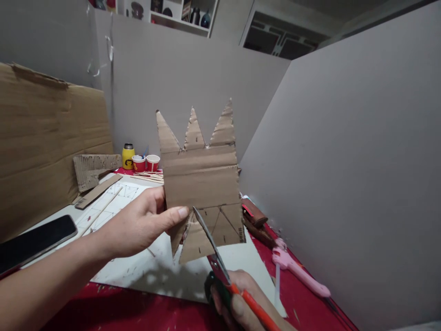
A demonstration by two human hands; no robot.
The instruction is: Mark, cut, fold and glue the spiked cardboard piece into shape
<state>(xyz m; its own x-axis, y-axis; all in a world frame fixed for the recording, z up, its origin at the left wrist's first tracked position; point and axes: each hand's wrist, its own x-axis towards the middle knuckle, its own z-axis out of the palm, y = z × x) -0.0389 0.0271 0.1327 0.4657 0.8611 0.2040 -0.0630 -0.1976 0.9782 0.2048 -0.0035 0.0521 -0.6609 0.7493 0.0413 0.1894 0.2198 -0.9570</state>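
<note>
My left hand (155,223) grips the left edge of a brown cardboard piece (200,184), its thumb on the near face. Three pointed spikes stand along the cardboard's top edge. Pencil lines of triangles mark its lower part, where a slit is cut near the left. In my right hand (241,301) are scissors (215,257) with orange and dark green handles. One blade lies across the near face of the cardboard, its tip close to my left thumb; the other blade is mostly hidden behind the lower strip.
White sheets (138,271) with drawn lines cover the red tablecloth (131,308). At left lie a phone (37,243) and cardboard scraps (94,170). Behind stand a yellow bottle (128,156) and two red cups (139,163). A pink glue gun (299,269) lies right, beside a grey panel (344,161).
</note>
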